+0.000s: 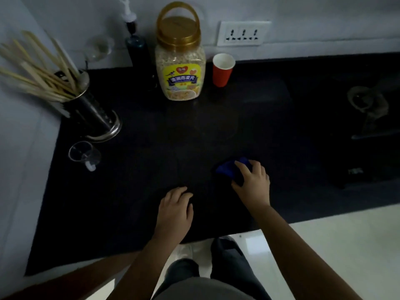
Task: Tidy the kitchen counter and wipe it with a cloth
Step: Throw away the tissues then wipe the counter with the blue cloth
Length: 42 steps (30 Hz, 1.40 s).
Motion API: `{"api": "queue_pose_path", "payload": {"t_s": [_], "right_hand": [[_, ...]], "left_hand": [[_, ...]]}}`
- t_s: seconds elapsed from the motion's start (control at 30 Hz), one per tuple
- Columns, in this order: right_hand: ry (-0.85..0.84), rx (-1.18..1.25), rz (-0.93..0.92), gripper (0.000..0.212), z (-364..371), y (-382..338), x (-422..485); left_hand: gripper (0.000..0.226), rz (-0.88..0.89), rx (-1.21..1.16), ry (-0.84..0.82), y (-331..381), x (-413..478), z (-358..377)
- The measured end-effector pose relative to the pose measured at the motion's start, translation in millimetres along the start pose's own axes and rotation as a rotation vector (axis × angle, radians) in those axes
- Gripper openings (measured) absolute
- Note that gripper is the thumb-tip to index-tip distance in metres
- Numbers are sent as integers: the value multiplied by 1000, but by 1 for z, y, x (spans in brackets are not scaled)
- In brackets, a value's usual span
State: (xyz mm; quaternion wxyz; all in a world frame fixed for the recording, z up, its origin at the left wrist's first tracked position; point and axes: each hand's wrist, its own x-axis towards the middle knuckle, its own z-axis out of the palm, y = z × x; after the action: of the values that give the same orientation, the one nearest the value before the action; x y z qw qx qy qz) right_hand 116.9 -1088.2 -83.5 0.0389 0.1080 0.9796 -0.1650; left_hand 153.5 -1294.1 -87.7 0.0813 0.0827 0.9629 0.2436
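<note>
The black kitchen counter (151,161) fills the middle of the head view. My right hand (253,182) presses down on a blue cloth (227,169) bunched on the counter at centre right, fingers curled over it. My left hand (175,210) rests flat on the counter near the front edge, a little left of the cloth, holding nothing. At the back stand a plastic oat jar (180,68) with a gold lid, a red paper cup (222,70) and a dark bottle (138,50) with a pourer.
A steel holder full of chopsticks (93,111) stands at the left, with a clear plastic cup (83,153) in front of it. A wall socket (243,33) sits above the counter. A dark sink with a drain (365,100) lies at the right. White floor shows below the counter's front edge.
</note>
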Motion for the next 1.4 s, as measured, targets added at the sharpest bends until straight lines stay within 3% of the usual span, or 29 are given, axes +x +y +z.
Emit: {"api": "queue_pose_path", "payload": {"t_s": [0.13, 0.27, 0.4, 0.57, 0.8, 0.97, 1.2, 1.4], "right_hand": [[34, 137, 118, 52, -8, 10, -19], [146, 590, 410, 41, -28, 39, -54], [392, 1062, 679, 23, -56, 82, -100], [689, 1319, 970, 18, -72, 148, -174], [1039, 1470, 1375, 23, -52, 226, -300], [1258, 1546, 1621, 30, -32, 263, -383], [1442, 1518, 1812, 36, -38, 317, -454], [1459, 1569, 1797, 31, -59, 405, -448]], "left_hand": [[26, 86, -42, -63, 3, 2, -4], [28, 236, -77, -128, 26, 10, -5], [29, 411, -84, -241, 69, 23, 4], [31, 617, -61, -464, 153, 33, 35], [25, 726, -65, -895, 281, -6, 113], [15, 707, -9, -1094, 359, -39, 176], [16, 678, -65, -1190, 450, -72, 238], [16, 537, -121, -1152, 524, -55, 285]]}}
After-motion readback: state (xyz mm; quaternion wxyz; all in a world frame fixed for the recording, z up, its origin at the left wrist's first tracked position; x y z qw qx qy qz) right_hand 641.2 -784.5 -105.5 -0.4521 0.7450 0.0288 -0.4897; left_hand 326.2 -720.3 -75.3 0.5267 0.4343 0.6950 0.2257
